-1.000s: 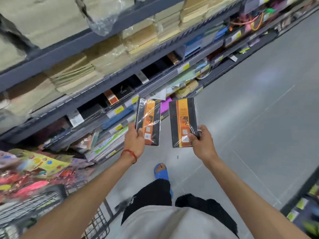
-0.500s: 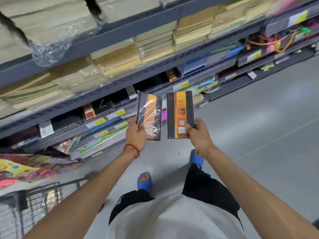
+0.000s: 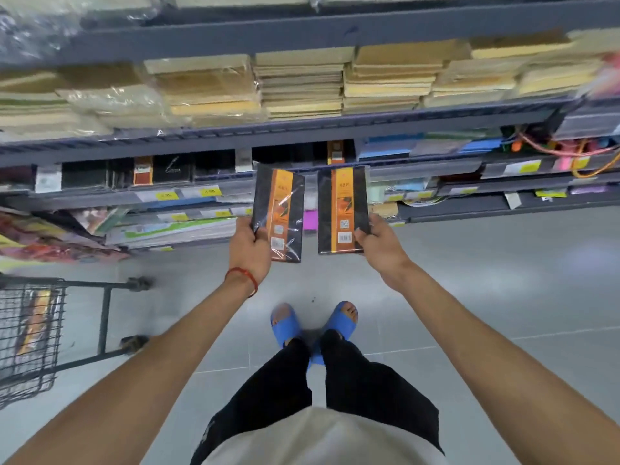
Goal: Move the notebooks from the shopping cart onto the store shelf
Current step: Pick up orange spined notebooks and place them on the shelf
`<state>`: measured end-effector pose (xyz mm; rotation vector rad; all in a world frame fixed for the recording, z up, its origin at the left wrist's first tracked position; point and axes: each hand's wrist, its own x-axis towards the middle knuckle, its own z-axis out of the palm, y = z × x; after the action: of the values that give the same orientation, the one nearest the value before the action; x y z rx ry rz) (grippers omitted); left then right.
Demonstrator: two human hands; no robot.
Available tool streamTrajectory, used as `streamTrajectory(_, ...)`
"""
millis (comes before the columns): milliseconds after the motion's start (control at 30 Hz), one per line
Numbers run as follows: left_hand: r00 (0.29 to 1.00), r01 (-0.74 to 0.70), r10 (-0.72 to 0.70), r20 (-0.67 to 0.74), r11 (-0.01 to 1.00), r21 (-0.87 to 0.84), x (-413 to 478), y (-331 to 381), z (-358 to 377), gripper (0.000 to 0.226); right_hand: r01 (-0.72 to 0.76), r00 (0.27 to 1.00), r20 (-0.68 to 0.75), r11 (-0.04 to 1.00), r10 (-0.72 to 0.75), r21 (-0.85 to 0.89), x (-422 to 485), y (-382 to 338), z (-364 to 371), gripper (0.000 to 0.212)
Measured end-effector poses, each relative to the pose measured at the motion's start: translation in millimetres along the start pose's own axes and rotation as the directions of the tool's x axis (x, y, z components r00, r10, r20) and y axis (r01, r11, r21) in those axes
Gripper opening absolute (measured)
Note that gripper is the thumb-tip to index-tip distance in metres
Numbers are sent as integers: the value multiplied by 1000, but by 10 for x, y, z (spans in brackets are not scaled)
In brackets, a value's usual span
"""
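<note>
Left hand (image 3: 250, 250) grips a plastic-wrapped black-and-orange notebook (image 3: 278, 213) by its lower left edge. The right hand (image 3: 379, 246) pinches a matching second notebook (image 3: 342, 209) at its lower right edge. Both are upright, side by side and not touching, held up just in front of the shelf (image 3: 302, 134). The cart (image 3: 30, 333) stands to the left, short of the shelf. A row of black notebooks (image 3: 208, 169) lines the shelf.

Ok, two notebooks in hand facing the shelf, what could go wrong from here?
1. The left hand and right hand each pinch only a lower corner of the left notebook and right notebook; glossy-wrapped, they could slip.
2. The shelf row of black notebooks looks packed, so pushing both in together may jam or dislodge neighbours.
</note>
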<state>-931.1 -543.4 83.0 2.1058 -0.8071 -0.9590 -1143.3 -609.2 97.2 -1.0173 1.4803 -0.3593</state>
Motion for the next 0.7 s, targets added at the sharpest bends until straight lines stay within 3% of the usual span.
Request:
streamTrajectory(233,999,-21,19,-28,998,-61,368,-178,271,9,23,1000,-3,999,-23,29,624,35,137,29)
streamTrajectory(433,984,-153,141,-108,982,-107,567,-406,611,11,94,996,-14,991,-93,96,1202,240,144,32)
streamTrajectory(533,982,-158,140,-127,977,-144,608,-419,719,12,133,990,-76,978,-122,161,1312,292,87,44)
streamTrajectory(600,980,-163,142,-137,975,-153,633,-444,756,12,252,967,-57,962,-247,107,1289,321,34,51)
streamTrajectory(700,981,-164,142,-133,973,-163,667,-491,788,12,403,915,-16,915,-403,-22,1257,412,31,81)
